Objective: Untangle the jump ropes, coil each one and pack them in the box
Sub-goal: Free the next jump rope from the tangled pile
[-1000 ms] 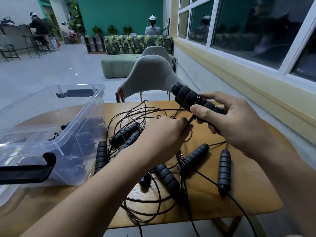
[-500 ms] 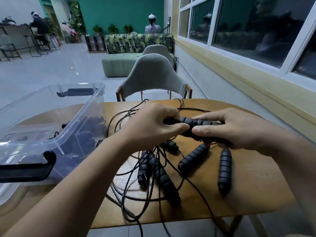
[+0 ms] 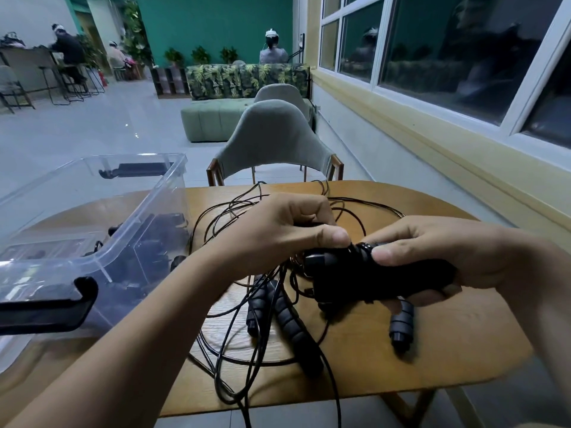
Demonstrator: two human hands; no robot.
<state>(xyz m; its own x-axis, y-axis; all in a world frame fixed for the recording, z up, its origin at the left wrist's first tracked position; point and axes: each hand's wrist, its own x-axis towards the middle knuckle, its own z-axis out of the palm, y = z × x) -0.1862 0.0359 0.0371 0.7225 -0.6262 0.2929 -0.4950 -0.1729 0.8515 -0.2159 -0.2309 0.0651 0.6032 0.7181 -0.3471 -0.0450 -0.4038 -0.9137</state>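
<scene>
The box is open on top, so its mouth can be reached from above. Just right of the box, tangled cords and handles clutter the table. Farther right of the box is bare wood. Behind the box, a chair crowds the table's far edge.

handles in right hand, above table: dark blur, count unclear | box, table's left end: cut by frame edge, contents murky | cords, past table's near edge: cut by bottom edge
</scene>
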